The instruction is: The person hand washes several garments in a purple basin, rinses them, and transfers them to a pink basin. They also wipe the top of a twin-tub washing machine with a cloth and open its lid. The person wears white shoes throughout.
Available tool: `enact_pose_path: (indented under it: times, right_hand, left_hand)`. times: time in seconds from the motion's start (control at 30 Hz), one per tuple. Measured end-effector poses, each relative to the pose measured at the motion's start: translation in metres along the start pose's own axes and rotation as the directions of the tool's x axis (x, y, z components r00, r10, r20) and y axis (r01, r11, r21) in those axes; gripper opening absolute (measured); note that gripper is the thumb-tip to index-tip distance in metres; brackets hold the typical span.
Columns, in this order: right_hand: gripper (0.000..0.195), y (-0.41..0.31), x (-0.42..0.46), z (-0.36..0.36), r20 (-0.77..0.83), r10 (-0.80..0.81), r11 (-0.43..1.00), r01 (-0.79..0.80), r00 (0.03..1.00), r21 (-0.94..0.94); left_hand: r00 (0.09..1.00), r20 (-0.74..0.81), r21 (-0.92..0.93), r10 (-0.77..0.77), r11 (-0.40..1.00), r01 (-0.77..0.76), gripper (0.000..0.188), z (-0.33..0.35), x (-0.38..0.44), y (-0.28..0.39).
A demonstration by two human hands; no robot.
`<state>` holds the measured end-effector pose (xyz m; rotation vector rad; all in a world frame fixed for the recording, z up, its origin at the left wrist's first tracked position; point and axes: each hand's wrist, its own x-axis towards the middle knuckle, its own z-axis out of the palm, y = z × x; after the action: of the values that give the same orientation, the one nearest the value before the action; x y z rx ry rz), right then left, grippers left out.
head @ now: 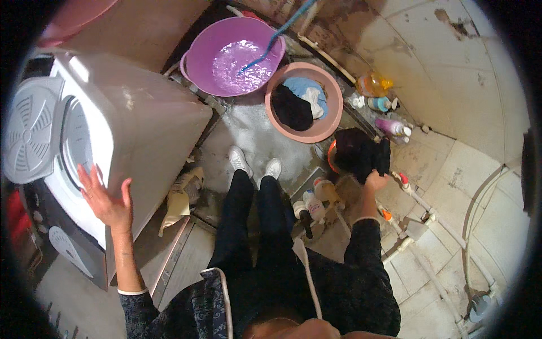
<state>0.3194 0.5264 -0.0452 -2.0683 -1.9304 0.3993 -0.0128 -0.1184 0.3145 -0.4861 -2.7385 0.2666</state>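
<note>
My left hand (109,208) has its fingers spread over the edge of a washing machine (152,114), beside its round opening (79,137). Whether it touches the machine I cannot tell. A round grey slotted lid (27,131) stands raised at the far side of that opening. My right hand (375,181) grips a bunched black cloth (355,152) over an orange bucket (332,156), which the cloth mostly covers. In front, a salmon plastic basin (302,138) holds a black garment (292,110), a light blue cloth (302,86) and a white cloth (314,103).
A blue hose (273,40) runs into the water of a purple tub (201,48). Bottles (391,126) line the wall at right; more bottles (314,205) stand by my right leg. Pipes with a red valve (403,178) run along the tiles. The floor (254,127) is wet.
</note>
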Motion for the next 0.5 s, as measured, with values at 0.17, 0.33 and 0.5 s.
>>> enact_pose_path:
  times: [0.17,0.33,0.5]
  right_hand:
    - [0.049,-0.047,-0.020,-0.055,-0.050,-0.174,0.985,0.175,0.983,0.003]
    - [0.046,-0.076,-0.034,-0.101,-0.082,-0.443,0.883,0.451,0.893,0.129]
    - [0.049,-0.150,-0.090,-0.150,0.120,-0.388,0.905,0.352,0.914,0.240]
  left_hand:
    - [0.999,0.011,-0.031,-0.042,0.999,0.042,0.085,0.000,0.001,-0.002]
    - [0.998,0.038,-0.082,-0.057,0.995,0.060,0.088,0.006,0.002,-0.002]
    - [0.997,0.037,-0.117,-0.068,0.991,0.072,0.088,0.002,-0.002,-0.005]
